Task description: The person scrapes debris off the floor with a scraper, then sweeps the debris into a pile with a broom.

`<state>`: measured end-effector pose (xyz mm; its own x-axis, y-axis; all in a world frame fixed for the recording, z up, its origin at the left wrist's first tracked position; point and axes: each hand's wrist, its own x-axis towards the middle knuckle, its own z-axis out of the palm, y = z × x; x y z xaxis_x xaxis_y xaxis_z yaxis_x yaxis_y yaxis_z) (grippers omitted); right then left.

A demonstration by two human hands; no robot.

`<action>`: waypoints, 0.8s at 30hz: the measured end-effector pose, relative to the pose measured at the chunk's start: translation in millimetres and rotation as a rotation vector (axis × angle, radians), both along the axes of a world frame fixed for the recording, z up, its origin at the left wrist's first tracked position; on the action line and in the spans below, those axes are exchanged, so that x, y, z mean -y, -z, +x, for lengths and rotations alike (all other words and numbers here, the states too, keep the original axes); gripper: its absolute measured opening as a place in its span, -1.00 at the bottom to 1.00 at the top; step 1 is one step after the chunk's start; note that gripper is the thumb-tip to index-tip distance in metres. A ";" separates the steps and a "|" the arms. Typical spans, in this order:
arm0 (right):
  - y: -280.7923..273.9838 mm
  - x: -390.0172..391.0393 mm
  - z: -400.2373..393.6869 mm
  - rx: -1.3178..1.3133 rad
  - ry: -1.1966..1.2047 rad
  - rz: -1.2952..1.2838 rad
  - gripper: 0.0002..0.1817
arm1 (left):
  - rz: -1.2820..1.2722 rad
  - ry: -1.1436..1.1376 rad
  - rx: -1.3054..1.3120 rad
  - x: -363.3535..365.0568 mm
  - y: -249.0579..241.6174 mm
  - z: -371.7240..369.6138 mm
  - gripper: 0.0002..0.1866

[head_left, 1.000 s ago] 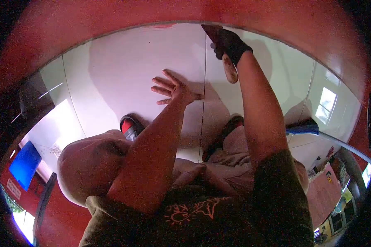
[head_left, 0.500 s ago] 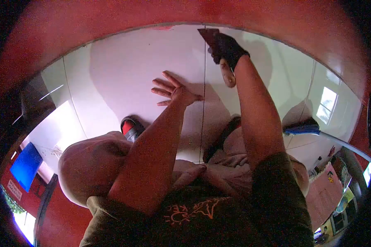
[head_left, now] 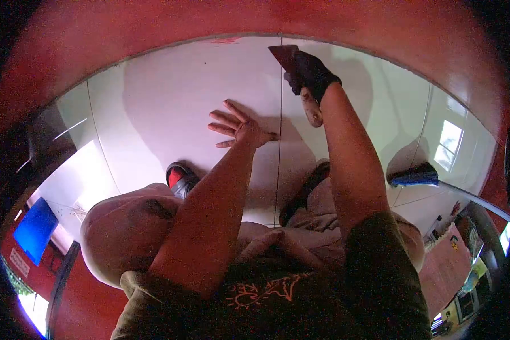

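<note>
My left hand [head_left: 242, 129] is bare and lies on the white tiled floor [head_left: 175, 85], fingers spread, its thumb end at a dark tile joint. On my right hand [head_left: 314, 73] is a black glove, and its fingers are wrapped round a scraper [head_left: 283, 55]. The scraper's dark, flared blade points away from me, close over the joint between two tiles. Its pale handle [head_left: 311, 107] sticks out below the glove, beside my wrist. A red smear [head_left: 225, 40] marks the floor's far edge, left of the blade.
A red wall [head_left: 255, 16] curves along the far side of the floor. To the right lies a blue broom head [head_left: 415, 175] with a pale pole. My shoe [head_left: 181, 180] stands left of my forearm. A blue panel [head_left: 35, 231] is at far left.
My right hand and the scraper have moved slightly toward me, away from the wall. The left hand stays in place.
</note>
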<state>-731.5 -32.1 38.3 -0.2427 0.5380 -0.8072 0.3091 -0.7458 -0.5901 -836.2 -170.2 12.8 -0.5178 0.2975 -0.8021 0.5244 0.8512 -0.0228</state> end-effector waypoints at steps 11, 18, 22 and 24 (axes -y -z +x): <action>13.5 -14.3 9.4 0.092 -0.217 0.191 -0.68 | -0.021 0.036 -0.115 8.8 15.6 7.6 0.53; 18.5 -1.4 15.9 -0.050 0.033 0.028 -0.74 | -0.045 0.055 -0.086 5.6 19.0 5.3 0.53; 22.0 -10.3 17.1 -0.070 0.051 0.066 -0.72 | 0.019 -0.001 -0.045 6.7 12.4 5.2 0.53; 11.6 -3.1 12.6 -0.069 0.049 0.033 -0.72 | -0.124 0.123 -0.056 2.3 14.4 2.9 0.52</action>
